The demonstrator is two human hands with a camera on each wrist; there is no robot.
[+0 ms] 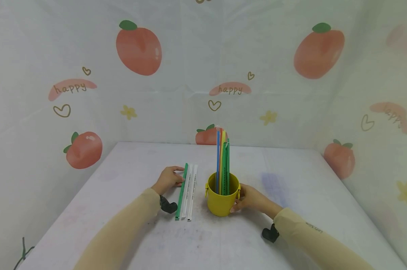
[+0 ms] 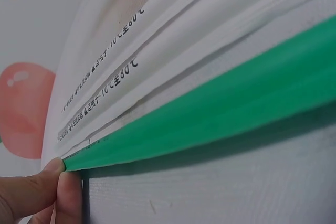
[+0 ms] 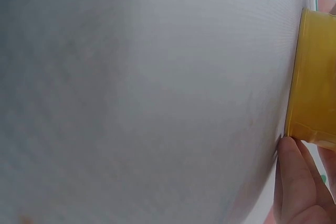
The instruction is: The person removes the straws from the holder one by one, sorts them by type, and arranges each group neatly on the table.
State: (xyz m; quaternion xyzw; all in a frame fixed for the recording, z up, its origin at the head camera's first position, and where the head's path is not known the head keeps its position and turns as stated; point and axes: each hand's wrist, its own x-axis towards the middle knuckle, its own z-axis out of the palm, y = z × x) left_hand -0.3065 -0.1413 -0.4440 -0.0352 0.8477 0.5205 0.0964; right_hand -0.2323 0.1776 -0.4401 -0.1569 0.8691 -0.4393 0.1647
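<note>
My left hand (image 1: 170,179) pinches the far end of a green wrapped straw (image 1: 181,193) between thumb and finger, as the left wrist view shows closely. Two white wrapped straws, a nearer-left one (image 1: 186,191) and a right one (image 1: 192,193), lie alongside it on the table with black print on their wrappers. My right hand (image 1: 250,198) grips the lower right side of a small yellow bucket (image 1: 219,204), thumb in front and fingers behind. Upright in the bucket stand several straws: a blue one (image 1: 218,157), a yellow one (image 1: 223,138) and green ones (image 1: 228,161).
A white cloth covers the table (image 1: 149,240), and a white curtain (image 1: 183,48) with peach prints hangs behind and at the sides. Black wrist cameras sit under the left (image 1: 168,205) and right (image 1: 270,233) wrists. A dark green cord (image 1: 23,253) shows at lower left.
</note>
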